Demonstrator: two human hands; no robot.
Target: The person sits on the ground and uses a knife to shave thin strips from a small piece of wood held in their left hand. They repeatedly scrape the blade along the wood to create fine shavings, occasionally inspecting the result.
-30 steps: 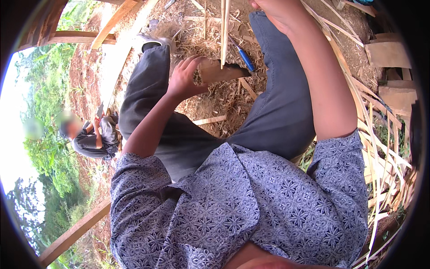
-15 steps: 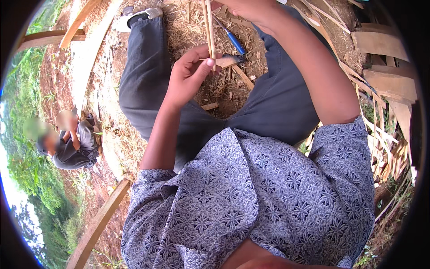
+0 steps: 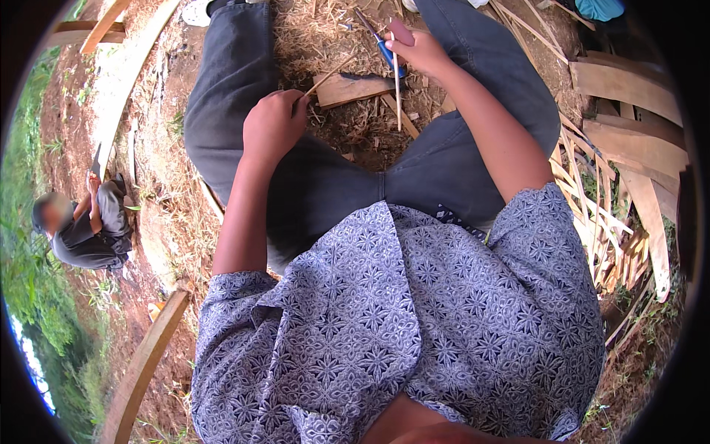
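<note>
My left hand [image 3: 274,126] is closed above my left thigh, with a thin wooden stick [image 3: 330,75] jutting from its fingers. Farther right, my right hand [image 3: 420,53] grips another thin pale stick [image 3: 398,92] that points down toward me. A small pinkish-brown flat piece [image 3: 401,31] shows at the right fingers; its kind is unclear. Close beside that hand lies a blue-handled tool [image 3: 386,56] with a slim dark shaft, partly hidden. Between my legs a wooden block [image 3: 346,92] with a blackened edge rests on the ground.
Wood shavings [image 3: 314,33] litter the ground between my legs. Long split strips [image 3: 603,203] and flat boards [image 3: 629,85] are piled at the right. A curved plank [image 3: 151,362] stands at lower left. Another person [image 3: 89,229] sits at the far left.
My hands have moved apart; two sticks held side by side are now split, one in each hand. The wooden block and the blue handle show differently as my view has shifted.
</note>
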